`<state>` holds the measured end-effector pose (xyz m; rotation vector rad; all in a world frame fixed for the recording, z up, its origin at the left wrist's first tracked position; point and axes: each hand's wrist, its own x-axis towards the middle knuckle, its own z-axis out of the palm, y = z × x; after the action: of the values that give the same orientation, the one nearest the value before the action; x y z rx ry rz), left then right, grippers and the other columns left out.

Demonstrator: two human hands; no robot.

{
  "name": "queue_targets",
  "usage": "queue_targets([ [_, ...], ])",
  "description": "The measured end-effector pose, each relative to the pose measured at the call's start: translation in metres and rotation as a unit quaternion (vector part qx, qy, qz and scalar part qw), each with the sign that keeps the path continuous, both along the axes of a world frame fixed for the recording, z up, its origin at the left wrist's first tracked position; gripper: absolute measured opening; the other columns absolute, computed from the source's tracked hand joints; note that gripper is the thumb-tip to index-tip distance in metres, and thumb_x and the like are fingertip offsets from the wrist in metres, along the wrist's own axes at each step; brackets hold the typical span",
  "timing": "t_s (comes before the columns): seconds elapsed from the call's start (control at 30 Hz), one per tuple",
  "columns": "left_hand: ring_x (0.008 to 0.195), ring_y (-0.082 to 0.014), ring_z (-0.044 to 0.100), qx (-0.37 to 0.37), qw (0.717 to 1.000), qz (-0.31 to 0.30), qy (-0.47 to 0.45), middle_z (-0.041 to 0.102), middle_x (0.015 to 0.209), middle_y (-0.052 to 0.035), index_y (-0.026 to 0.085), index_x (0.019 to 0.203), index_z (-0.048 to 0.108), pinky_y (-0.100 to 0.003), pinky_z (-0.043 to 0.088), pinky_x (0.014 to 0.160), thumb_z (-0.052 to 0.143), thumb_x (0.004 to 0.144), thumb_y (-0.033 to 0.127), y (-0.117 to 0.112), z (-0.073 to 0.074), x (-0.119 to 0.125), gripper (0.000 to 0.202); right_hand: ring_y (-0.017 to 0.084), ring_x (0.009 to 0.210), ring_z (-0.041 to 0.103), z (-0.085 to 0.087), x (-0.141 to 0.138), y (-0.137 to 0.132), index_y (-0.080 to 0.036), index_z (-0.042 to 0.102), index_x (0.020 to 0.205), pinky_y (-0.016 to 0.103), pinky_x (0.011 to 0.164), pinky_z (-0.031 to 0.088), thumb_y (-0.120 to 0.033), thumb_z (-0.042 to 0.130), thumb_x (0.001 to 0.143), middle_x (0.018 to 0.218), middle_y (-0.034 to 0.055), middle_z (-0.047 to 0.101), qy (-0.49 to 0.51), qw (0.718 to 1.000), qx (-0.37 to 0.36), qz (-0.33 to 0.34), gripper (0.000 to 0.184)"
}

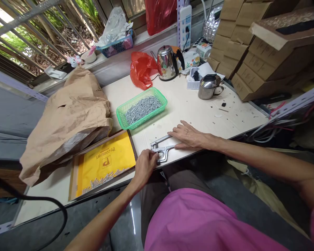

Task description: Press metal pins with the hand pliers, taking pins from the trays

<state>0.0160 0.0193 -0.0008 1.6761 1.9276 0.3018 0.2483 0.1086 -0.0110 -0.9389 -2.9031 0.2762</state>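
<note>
Left hand (146,167) closed, curled over the head end of a steel lever-handled hand tool (161,150), which it holds at the front edge of the pale surface (199,101). Right hand (189,136) open, lying flat and palm down, fingers spread, fingertips touching the far ends of the tool's two handles. Tool lies flat between the hands, nearer the left. Beyond it, a green plastic basket (146,115) holds many small silver metal cylinders (142,108). Left of the tool, a yellow printed card (104,162) sits in a shallow wooden tray (127,139), with similar cylinders along its lower edge. A brown paper bag (68,122) lies further left. Toward the back of the surface stand a stainless kettle (166,62), a stainless jug (209,86) and a red plastic bag (142,69). Cardboard boxes (264,59) are stacked at back right.
</note>
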Motion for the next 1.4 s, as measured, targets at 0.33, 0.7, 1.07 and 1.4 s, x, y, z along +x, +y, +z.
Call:
queue_targets([
  [0.33, 0.124, -0.0297, 0.047, 0.137, 0.917, -0.36, 0.104, 0.048, 0.139, -0.0191, 0.013, 0.139, 0.035, -0.044, 0.041, 0.103, 0.068, 0.081, 0.028, 0.052, -0.009, 0.039, 0.069, 0.029, 0.104, 0.05, -0.003, 0.015, -0.003, -0.006, 0.048, 0.126, 0.042, 0.09, 0.042, -0.045, 0.075, 0.073, 0.116, 0.0183, 0.054, 0.047, 0.997, -0.059, -0.027, 0.072],
  [0.7, 0.097, -0.0244, 0.052, 0.122, 0.9, -0.374, 0.188, 0.062, 0.1, -0.0073, 0.02, 0.114, 0.06, -0.035, 0.047, 0.08, 0.061, 0.087, 0.036, 0.06, -0.006, 0.052, 0.032, 0.022, 0.094, 0.051, 0.004, 0.014, -0.013, -0.01, 0.063, 0.103, 0.032, 0.081, 0.042, -0.029, 0.065, 0.086, 0.099, 0.012, 0.058, 0.024, 0.994, -0.078, -0.066, 0.025],
  [1.07, 0.109, -0.0274, 0.054, 0.167, 0.926, -0.295, 0.165, 0.063, 0.119, -0.0109, 0.017, 0.116, 0.061, -0.039, 0.049, 0.089, 0.059, 0.088, 0.033, 0.045, -0.013, 0.055, 0.032, 0.023, 0.094, 0.053, -0.006, 0.022, 0.011, -0.011, 0.065, 0.106, 0.031, 0.079, 0.041, -0.043, 0.068, 0.083, 0.099, 0.012, 0.059, 0.06, 0.994, -0.089, -0.026, 0.039],
  [1.4, 0.138, -0.0306, 0.037, 0.21, 0.929, -0.295, 0.07, 0.049, 0.143, -0.0145, 0.017, 0.135, 0.046, -0.054, 0.032, 0.112, 0.048, 0.094, 0.043, -0.022, -0.037, 0.077, 0.049, 0.025, 0.1, 0.051, -0.002, -0.004, 0.042, -0.015, 0.069, 0.098, 0.035, 0.081, 0.038, -0.027, 0.055, 0.091, 0.104, 0.0124, 0.063, -0.012, 0.987, -0.011, -0.16, 0.02],
])
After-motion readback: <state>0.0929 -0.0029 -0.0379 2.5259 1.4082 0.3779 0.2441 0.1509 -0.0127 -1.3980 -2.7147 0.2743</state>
